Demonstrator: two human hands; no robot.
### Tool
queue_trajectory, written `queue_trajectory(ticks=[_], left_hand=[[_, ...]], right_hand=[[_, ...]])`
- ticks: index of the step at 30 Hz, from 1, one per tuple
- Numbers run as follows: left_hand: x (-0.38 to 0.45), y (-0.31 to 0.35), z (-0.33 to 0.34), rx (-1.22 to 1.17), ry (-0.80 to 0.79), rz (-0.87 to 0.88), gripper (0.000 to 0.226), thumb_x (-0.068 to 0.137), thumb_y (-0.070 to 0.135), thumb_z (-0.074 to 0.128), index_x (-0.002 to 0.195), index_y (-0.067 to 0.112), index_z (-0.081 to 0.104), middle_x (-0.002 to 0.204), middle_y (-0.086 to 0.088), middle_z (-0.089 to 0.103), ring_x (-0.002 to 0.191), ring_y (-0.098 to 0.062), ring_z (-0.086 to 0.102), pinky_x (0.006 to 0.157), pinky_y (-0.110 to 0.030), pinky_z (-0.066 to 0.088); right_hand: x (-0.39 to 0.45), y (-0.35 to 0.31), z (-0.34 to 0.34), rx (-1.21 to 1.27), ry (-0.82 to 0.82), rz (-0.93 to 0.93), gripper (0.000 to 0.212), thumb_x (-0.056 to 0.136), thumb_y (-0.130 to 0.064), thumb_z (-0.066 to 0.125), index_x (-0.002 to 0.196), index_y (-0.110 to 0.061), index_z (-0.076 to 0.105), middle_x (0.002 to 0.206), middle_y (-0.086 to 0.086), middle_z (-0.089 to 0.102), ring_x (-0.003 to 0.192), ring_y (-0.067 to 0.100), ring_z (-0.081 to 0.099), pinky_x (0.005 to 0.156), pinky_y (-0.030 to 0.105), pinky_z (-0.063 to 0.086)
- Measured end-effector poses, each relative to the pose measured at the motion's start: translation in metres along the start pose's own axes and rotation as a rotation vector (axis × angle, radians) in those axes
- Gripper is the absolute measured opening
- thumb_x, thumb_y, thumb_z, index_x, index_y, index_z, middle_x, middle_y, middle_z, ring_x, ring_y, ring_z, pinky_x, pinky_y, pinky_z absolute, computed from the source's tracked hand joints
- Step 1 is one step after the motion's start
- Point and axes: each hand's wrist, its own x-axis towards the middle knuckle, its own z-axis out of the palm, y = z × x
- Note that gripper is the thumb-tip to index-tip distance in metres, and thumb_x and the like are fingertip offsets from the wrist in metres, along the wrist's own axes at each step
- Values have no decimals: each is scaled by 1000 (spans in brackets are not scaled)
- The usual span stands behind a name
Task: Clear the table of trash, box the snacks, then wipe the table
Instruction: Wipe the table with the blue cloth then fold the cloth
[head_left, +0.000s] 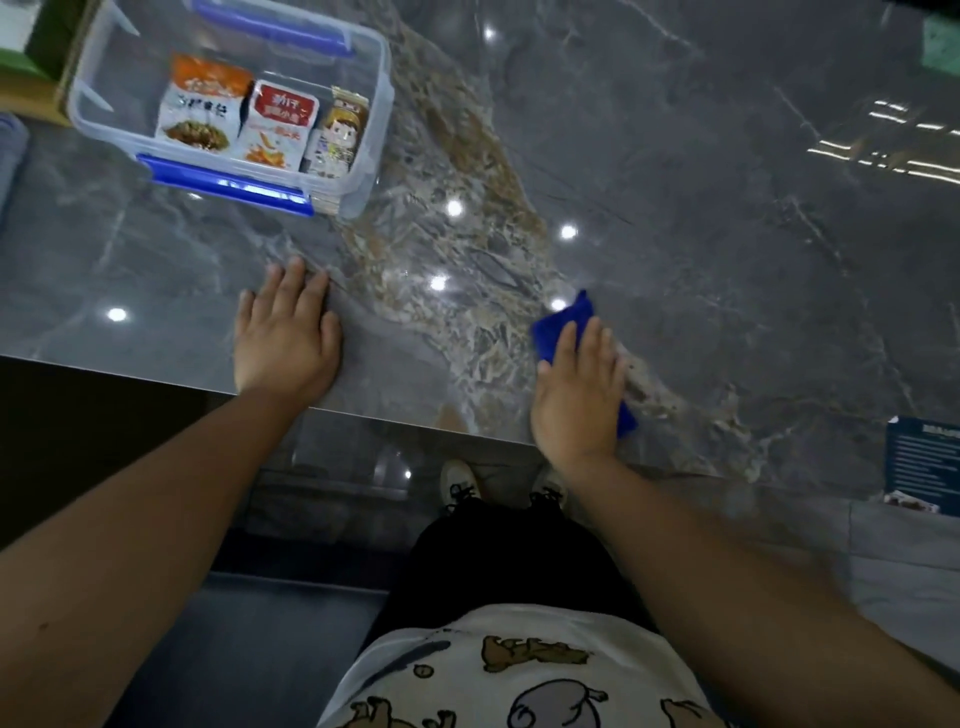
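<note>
My right hand (579, 397) presses flat on a blue cloth (563, 325) near the front edge of the grey marble table (727, 234); the cloth shows ahead of my fingers and under my palm. My left hand (285, 338) rests flat on the table to the left, fingers apart, holding nothing. At the back left stands a clear plastic box (371, 150) with blue clips. Three snack packets stand inside it: an orange-topped one (200, 104), a red and white one (278, 127) and one with a cartoon figure (337, 132).
A dark blue printed card (922, 462) lies at the table's right front edge. A cardboard box (52, 78) sits behind the plastic box at far left. A green object (940, 39) is at the top right corner. My shoes and the floor show below the table edge.
</note>
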Motion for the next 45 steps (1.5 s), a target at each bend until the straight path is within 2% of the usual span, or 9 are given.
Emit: queue_trajectory(ticks=[9,16,23,27,33,36,39,42,45], left_hand=[[12,-30,-27,-213,-63,65,44,102,32,31,137,14,50,148,-8,45,136,-25,40,110,-41,32],[-31,-31,-43,-332,-16,-51,38,102,21,34,134,7,49,141,-17,48,132,-30,41,110,-40,31],[-71,-42,-56,-335,22,-284,46,103,34,31,143,13,39,146,-13,44,134,-28,40,110,-43,31],[-76,-39,-59,-338,23,-297,46,102,31,35,142,9,41,146,-15,44,135,-28,39,111,-38,27],[-54,-40,-45,-248,2,-262,48,98,21,44,141,0,39,150,-23,35,140,-34,28,116,-43,21],[-40,-42,-30,-119,-24,-267,53,98,30,39,145,6,32,158,-18,18,146,-34,10,118,-48,12],[-32,-42,-15,-68,-43,-280,58,98,38,33,149,11,24,161,-13,9,148,-30,2,119,-49,5],[-34,-42,-1,-36,6,-279,61,98,40,30,150,10,22,161,-13,11,148,-29,2,119,-49,4],[-36,-44,6,-16,43,-282,61,98,41,29,150,10,23,160,-13,15,148,-28,3,119,-49,5]], right_hand=[[-13,-116,18,30,-40,-378,53,100,-32,32,147,-9,24,156,20,19,145,36,12,117,57,8],[-29,-164,28,67,-87,-687,58,94,-15,42,147,-9,20,158,17,16,146,31,12,117,49,0],[-25,-170,25,192,-176,-825,52,97,-13,38,147,-15,26,158,9,21,146,24,16,119,41,5],[-21,-161,4,525,-313,-721,43,101,-19,37,143,-14,37,150,9,39,136,22,37,113,34,22],[14,-109,-35,1165,-425,-27,20,97,-32,43,105,-24,60,101,8,65,91,20,60,85,40,46],[54,-81,-54,1120,-236,84,16,97,-35,41,105,-34,55,99,1,63,87,17,60,73,31,44],[101,-70,-63,841,-3,-33,23,99,-27,38,108,-16,57,101,14,59,86,23,52,72,27,32],[143,-75,-65,662,63,-117,37,102,-26,34,132,-9,48,129,17,56,111,30,52,81,27,32],[179,-87,-62,529,121,-171,39,102,-25,33,136,-9,45,131,19,54,114,35,52,82,31,35]])
